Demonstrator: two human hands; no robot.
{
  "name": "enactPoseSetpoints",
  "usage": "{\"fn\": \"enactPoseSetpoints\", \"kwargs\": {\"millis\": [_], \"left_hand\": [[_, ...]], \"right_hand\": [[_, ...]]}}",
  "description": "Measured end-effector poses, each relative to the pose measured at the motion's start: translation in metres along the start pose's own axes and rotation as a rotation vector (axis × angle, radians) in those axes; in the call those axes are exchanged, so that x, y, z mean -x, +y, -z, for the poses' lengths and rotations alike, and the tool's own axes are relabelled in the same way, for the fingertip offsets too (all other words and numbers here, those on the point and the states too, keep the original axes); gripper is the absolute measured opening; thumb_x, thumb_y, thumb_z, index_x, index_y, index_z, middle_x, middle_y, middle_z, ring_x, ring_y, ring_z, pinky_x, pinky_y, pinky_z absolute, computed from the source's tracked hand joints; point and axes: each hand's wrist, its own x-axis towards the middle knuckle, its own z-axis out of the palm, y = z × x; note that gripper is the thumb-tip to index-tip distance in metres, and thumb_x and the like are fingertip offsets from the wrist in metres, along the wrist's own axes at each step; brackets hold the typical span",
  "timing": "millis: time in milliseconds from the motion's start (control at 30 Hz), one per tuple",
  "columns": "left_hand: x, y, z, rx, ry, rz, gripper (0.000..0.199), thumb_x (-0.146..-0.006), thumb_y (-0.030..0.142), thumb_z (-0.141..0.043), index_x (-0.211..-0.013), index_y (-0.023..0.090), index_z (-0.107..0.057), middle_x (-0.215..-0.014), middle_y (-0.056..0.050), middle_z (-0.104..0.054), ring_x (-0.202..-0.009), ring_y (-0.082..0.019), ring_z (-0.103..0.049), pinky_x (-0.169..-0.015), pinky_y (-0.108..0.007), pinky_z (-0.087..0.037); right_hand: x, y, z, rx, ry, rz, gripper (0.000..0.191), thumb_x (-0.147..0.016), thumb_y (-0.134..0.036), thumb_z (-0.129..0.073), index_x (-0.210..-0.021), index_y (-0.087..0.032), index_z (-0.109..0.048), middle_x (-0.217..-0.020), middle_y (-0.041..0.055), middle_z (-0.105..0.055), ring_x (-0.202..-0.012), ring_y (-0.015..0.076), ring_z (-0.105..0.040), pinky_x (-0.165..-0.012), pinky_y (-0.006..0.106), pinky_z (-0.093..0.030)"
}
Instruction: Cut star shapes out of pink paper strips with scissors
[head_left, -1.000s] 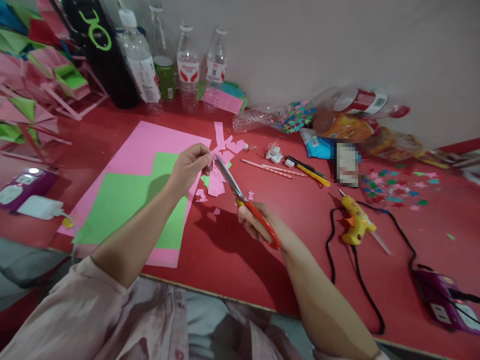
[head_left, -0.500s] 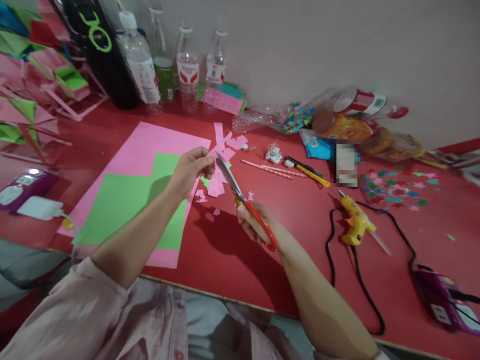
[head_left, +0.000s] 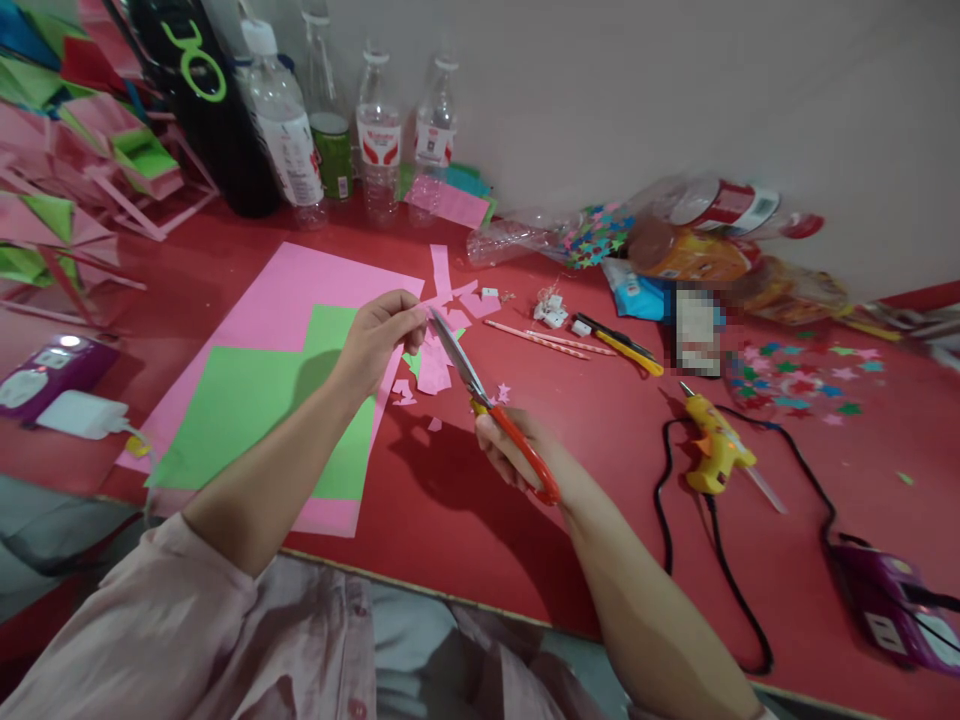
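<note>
My left hand is closed in a pinch on a small pink paper strip, over the right edge of the paper sheets. My right hand grips a pair of scissors with red handles. The blades point up and left, their tips right beside my left fingertips and the strip; whether they touch the paper I cannot tell. Below and behind the tips lie pink paper scraps, partly covered by the blades. A green sheet rests on a larger pink sheet under my left forearm.
Plastic bottles and a black flask stand along the wall. Folded paper models fill the left. On the right are a yellow glue gun with a cord, a utility knife, paper stars and a purple power strip.
The pink strip at my left fingertips now juts out to the right at a different angle. Both hands and the scissors have hardly moved.
</note>
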Motion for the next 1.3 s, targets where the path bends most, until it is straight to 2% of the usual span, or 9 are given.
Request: {"fn": "enactPoseSetpoints", "kwargs": {"millis": [333, 633, 833, 1300], "left_hand": [[-0.0008, -0.0002, 0.0018, -0.010, -0.007, 0.014, 0.012, -0.074, 0.018, -0.057, -0.063, 0.018, -0.051, -0.050, 0.005, -0.051, -0.044, -0.003, -0.046, -0.045, -0.017, -0.038], [-0.0010, 0.0010, 0.0032, -0.004, -0.079, 0.034, 0.012, -0.070, 0.018, -0.059, -0.059, 0.018, -0.053, -0.047, 0.005, -0.051, -0.041, -0.004, -0.044, -0.043, -0.018, -0.037], [-0.0009, 0.0012, 0.0032, -0.024, -0.062, 0.040, 0.013, -0.070, 0.018, -0.059, -0.060, 0.018, -0.052, -0.048, 0.005, -0.050, -0.042, -0.004, -0.045, -0.043, -0.019, -0.038], [-0.0015, 0.0005, 0.0020, -0.015, -0.046, 0.052, 0.011, -0.067, 0.018, -0.060, -0.059, 0.018, -0.052, -0.047, 0.005, -0.051, -0.042, -0.004, -0.044, -0.042, -0.018, -0.037]], "right_hand": [[-0.0009, 0.0010, 0.0006, 0.012, -0.002, -0.023, 0.046, -0.082, -0.063, -0.046, -0.065, -0.021, -0.043, -0.036, -0.0075, -0.042, -0.029, 0.0060, -0.036, -0.032, 0.018, -0.028], [-0.0048, 0.0080, 0.0024, 0.008, -0.044, -0.008, 0.045, -0.081, -0.063, -0.047, -0.067, -0.020, -0.045, -0.038, -0.0071, -0.044, -0.030, 0.0062, -0.037, -0.032, 0.018, -0.031], [-0.0033, 0.0056, 0.0003, -0.013, -0.022, 0.002, 0.047, -0.081, -0.065, -0.047, -0.065, -0.020, -0.045, -0.036, -0.0073, -0.042, -0.028, 0.0059, -0.035, -0.030, 0.017, -0.027], [-0.0002, 0.0004, 0.0014, 0.001, -0.008, -0.018, 0.047, -0.081, -0.065, -0.047, -0.064, -0.021, -0.044, -0.036, -0.0071, -0.043, -0.028, 0.0058, -0.035, -0.030, 0.017, -0.028]]}}
